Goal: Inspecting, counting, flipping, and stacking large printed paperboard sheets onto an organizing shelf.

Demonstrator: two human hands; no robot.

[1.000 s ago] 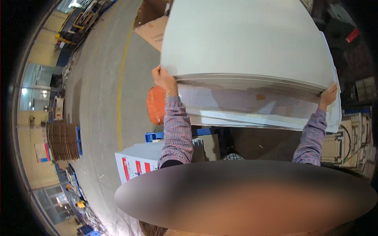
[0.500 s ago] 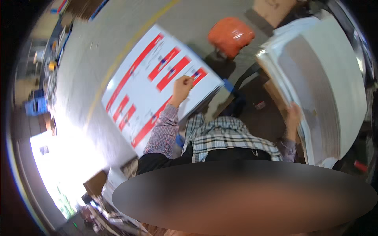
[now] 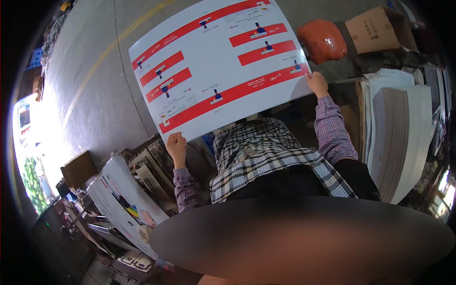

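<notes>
A large white printed sheet (image 3: 213, 69) with red bands and small dark bottle pictures spans the space between my hands. My left hand (image 3: 176, 145) is closed on its near left corner, thumb on top. At its right edge, my right hand (image 3: 317, 84) pinches the near right corner. The sheet slants, its right side farther from me. What lies under it is mostly hidden. Below the near edge shows a checked apron (image 3: 266, 149) over my lap.
An orange-red rounded seat (image 3: 324, 42) stands beyond the right corner, with an open cardboard box (image 3: 373, 32) behind it. On the right rises a thick stack of board sheets (image 3: 394, 137). Flat packages and a printed white box (image 3: 126, 197) crowd the left.
My left hand has moved from over the print to its near left corner. My right hand has left the board stack and now grips the right corner. My view has turned.
</notes>
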